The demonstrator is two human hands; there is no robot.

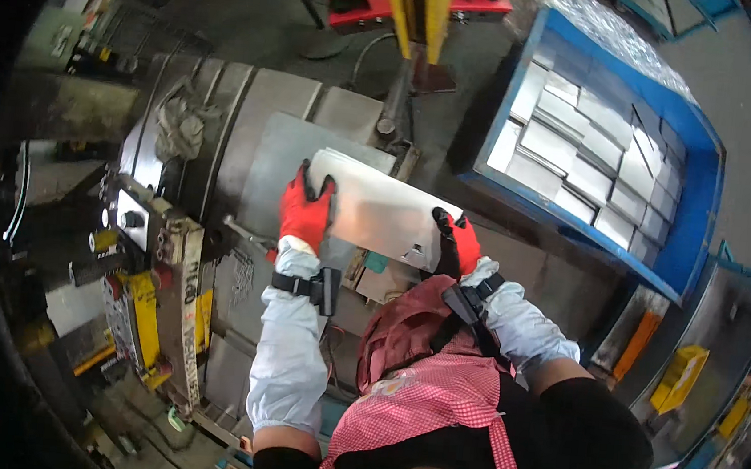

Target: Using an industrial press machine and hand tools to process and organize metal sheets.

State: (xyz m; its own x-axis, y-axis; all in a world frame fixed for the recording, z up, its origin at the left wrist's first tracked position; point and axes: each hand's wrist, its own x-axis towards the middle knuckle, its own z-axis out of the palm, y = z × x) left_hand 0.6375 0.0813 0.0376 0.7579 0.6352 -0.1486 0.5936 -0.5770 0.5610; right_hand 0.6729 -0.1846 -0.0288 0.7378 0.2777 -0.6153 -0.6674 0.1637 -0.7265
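Both my hands wear red gloves with black fingertips. Between them lies a stack of flat, shiny metal sheets [378, 208], its far edges slightly fanned. My left hand [306, 211] grips the stack's left end, thumb and fingers over the edge. At the right end my right hand [457, 240] holds the corner, its black-tipped fingers on the upper face. Under the stack's left part a larger grey metal plate [284, 151] rests on the machine table [271, 96]. The stack hides part of that plate and the undersides of my fingers.
A blue metal bin [703, 165] filled with rows of flat metal pieces stands to the right. A crumpled grey cloth [181, 124] lies on the table's left part. Left of me is a machine die with yellow parts [144, 330]. A yellow post [417, 10] rises beyond the table.
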